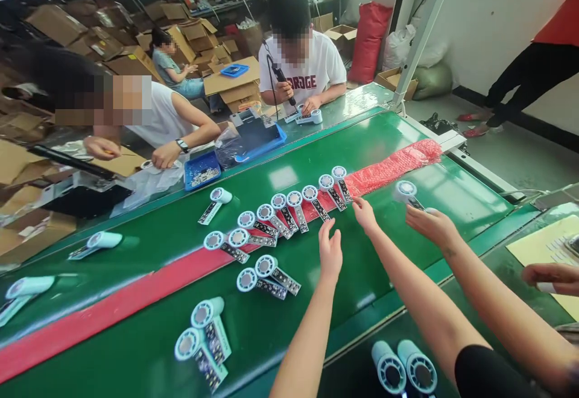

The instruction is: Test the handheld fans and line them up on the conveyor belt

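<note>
Several small white round fan units with dark circuit strips [289,208] lie in a row along the red stripe [136,295] of a green conveyor belt [407,169]. My left hand [330,252] hovers open above the belt, just right of the row, holding nothing. My right hand [364,214] reaches in with its fingers stretched out, fingertips close to the last unit [340,182] in the row. Further right a co-worker's hand [432,224] holds another white unit [406,192].
Loose units lie near the front edge [203,337] and at the far left [97,242]. Two white fan bodies [404,371] sit below the belt. Across the belt two people work beside blue trays [202,170]. Another hand [549,277] rests on yellow paper at the right.
</note>
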The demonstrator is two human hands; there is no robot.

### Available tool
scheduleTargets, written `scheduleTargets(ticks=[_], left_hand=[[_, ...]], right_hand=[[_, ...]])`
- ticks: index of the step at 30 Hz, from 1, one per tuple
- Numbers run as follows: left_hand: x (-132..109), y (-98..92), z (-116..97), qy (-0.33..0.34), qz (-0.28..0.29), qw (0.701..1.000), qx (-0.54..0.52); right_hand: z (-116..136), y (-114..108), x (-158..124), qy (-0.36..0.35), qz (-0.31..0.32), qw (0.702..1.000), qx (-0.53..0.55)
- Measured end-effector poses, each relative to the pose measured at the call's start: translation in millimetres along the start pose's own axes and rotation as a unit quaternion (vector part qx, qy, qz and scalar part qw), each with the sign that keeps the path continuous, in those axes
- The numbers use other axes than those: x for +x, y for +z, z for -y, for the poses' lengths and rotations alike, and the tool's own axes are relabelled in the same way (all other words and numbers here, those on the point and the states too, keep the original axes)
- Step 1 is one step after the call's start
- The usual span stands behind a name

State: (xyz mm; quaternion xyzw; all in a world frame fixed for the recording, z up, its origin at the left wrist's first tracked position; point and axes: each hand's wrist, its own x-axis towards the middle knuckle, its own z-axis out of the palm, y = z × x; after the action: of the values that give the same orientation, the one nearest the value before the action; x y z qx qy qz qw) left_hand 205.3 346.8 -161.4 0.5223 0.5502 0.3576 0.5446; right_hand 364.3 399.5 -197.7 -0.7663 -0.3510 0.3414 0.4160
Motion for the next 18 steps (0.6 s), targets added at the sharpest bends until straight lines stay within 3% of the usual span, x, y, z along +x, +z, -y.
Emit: scheduleTargets(ticks=[2,4,5,7,9,11,15,18], left_hand=[[-54.5,-30.4,19.5,0.036,-0.04,0.999,-0.008],[-96.2,-62.2,47.1,0.035,-0.148,0.988,0.004],[-109.8,-77.6,61.2,0.0,-0.219,0.976,0.006],[-121.0,-105.1,84.9,-0.057,-0.299,0.953,0.009],[-113.4,-125.7,97.8,-0.101,-0.319,0.942,-0.002],[-94.6,-137.9,99.4,-0.139,-0.314,0.939,-0.013],[-56.7,-147.9,85.8,-0.212,-0.298,0.931,-0.012],[-45.5,-159.0,78.8,-0.257,-0.255,0.931,-0.041]], right_hand=[[-4.2,-9.8,-47.8,-0.001,0.011,0.999,0.044],[-11.5,-22.5,-100.9,-0.016,0.041,0.996,0.078],[-16.8,-28.9,-127.3,-0.023,0.056,0.994,0.09],[-29.6,-37.7,-174.3,-0.031,0.093,0.99,0.101],[-41.7,-35.8,-207.9,-0.029,0.148,0.985,0.081],[-47.5,-19.9,-224.8,-0.03,0.187,0.98,0.054],[-32.2,41.3,-220.3,-0.047,0.225,0.973,-0.005],[-9.2,88.3,-207.7,-0.049,0.234,0.969,-0.062]])
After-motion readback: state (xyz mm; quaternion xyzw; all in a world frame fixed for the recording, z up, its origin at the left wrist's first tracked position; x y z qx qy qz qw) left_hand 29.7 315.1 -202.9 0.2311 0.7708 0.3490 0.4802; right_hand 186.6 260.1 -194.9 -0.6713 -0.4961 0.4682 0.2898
